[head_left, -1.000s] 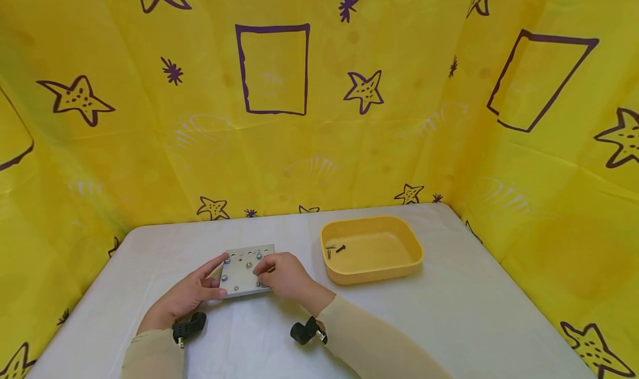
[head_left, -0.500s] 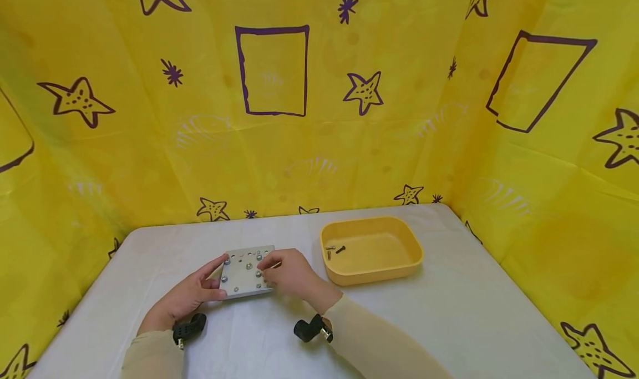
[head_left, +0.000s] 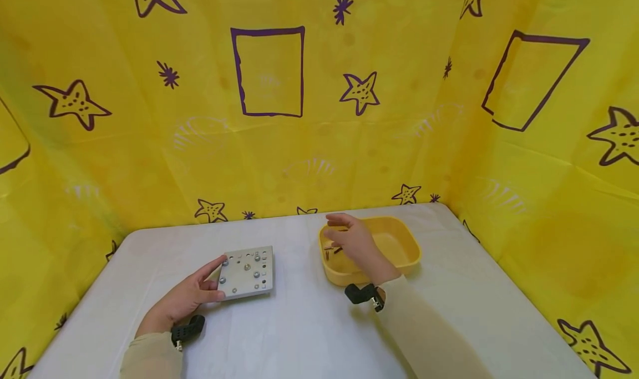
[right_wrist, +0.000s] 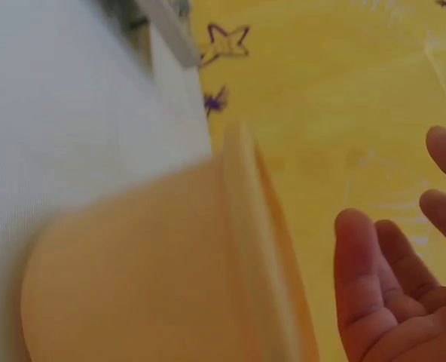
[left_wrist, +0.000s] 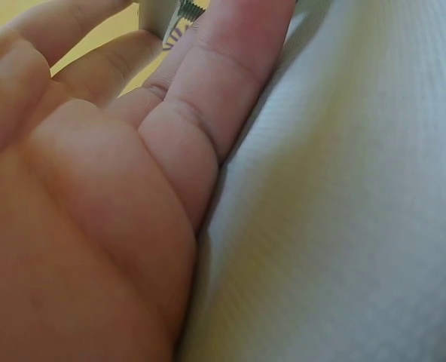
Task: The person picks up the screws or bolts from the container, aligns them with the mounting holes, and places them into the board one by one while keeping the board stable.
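Note:
A square metal plate with holes, several of them fitted with bolts, lies at the left of the table. My left hand grips its left edge between thumb and fingers. In the left wrist view a bolt's threaded end shows beyond the fingers. My right hand hovers above the left part of a yellow bin, its fingers spread and apart. Below that hand a few small screws lie in the bin. The right wrist view shows nothing between the fingers.
A white cloth covers the table. Yellow curtains with purple drawings stand behind it and along both sides. The bin's raised wall stands close to the right wrist.
My right hand has left the plate's right side and moved right to above the bin, its fingers opening out. The left hand keeps its hold on the plate.

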A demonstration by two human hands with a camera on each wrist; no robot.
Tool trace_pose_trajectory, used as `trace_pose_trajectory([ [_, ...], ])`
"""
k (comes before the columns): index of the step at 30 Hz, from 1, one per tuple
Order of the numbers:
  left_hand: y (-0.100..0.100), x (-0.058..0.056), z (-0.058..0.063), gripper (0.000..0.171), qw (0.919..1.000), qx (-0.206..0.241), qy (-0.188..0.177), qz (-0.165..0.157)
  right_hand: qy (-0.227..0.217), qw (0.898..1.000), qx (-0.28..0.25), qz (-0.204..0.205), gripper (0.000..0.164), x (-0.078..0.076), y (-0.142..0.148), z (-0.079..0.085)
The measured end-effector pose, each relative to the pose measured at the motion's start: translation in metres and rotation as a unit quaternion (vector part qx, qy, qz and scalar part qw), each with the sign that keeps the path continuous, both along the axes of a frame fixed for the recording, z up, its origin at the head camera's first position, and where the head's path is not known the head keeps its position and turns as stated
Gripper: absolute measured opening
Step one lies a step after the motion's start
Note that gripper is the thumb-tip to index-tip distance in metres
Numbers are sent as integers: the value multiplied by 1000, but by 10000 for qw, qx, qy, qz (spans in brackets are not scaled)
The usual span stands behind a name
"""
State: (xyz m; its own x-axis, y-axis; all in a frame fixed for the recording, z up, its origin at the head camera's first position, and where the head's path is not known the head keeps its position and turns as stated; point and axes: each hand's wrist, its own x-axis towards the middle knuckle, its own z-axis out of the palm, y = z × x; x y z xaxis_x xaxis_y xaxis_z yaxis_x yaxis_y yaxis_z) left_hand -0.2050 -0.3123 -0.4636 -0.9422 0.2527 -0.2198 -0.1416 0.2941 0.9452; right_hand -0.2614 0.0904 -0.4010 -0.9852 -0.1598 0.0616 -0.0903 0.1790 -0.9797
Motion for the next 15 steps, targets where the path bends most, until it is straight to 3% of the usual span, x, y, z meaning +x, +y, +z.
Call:
trace_pose_trajectory([
  [4, -1, 0, -1, 99, 10000, -7, -33, 83, -27, 9961, 886, -50, 49, -6, 13, -8],
  [8, 0, 1, -1, 99, 9999, -66, -27, 113, -107, 9839, 1777, 153, 57, -9, 19, -19],
  [15, 0, 0, 0, 100, 10000, 41, -11, 38, -138, 9658, 2532, 546, 58, -15, 20, -31],
])
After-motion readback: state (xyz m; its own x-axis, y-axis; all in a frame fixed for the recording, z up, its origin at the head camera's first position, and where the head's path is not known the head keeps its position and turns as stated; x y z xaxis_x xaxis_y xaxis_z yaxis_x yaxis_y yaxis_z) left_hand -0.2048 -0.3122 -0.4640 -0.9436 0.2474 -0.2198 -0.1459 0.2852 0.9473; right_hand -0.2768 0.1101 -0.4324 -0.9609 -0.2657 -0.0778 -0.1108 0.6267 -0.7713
